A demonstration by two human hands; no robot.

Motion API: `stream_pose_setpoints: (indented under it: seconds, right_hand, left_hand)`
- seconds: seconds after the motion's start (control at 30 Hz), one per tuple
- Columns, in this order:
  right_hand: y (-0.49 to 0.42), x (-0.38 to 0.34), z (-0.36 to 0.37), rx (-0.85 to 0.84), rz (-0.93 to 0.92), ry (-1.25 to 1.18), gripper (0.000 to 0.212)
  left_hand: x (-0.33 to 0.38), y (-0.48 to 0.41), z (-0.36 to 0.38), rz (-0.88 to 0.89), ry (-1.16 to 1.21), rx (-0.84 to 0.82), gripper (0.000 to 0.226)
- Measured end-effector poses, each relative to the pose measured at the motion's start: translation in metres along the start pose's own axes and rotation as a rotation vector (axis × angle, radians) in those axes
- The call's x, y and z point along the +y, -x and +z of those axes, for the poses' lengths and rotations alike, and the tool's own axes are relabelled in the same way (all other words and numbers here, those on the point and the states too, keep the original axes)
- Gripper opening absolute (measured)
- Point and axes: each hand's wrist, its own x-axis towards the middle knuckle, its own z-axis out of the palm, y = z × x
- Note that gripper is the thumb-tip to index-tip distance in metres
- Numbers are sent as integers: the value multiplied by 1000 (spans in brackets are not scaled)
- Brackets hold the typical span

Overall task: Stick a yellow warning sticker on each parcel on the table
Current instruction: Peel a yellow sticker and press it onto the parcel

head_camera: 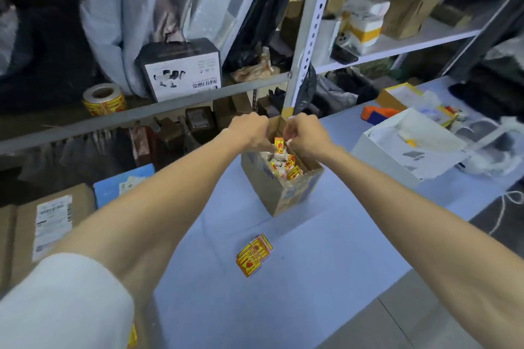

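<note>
One open brown box (280, 193) of sticker scraps stands on the blue table (326, 249). Over it the left hand (251, 129) and right hand (304, 133) pinch one yellow sticker (279, 142) with curled fingers. One sticker strip (254, 254) lies nearer. One brown parcel (51, 224) and one blue parcel (122, 187) sit left, one white box (397, 150) right
</note>
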Motion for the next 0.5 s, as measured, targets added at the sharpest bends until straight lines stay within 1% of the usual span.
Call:
stream_pose_setpoints:
  seconds: [0.1, 0.3, 0.4, 0.5]
  right_hand:
    - [-5, 4, 3, -5, 17, 17, 25]
    - [-7, 13, 6, -12, 83, -104, 25]
    - [1, 5, -1, -81, 58, -133, 25]
    - [11, -12, -6, -130, -14, -98, 34]
  left_hand:
    - [8, -8, -1, 6, 23, -14, 44]
    - [1, -11, 5, -31, 97, -55, 48]
    - [-2, -3, 7, -38, 155, -52, 54]
    - [-7, 11, 5, -50, 160, -50, 52]
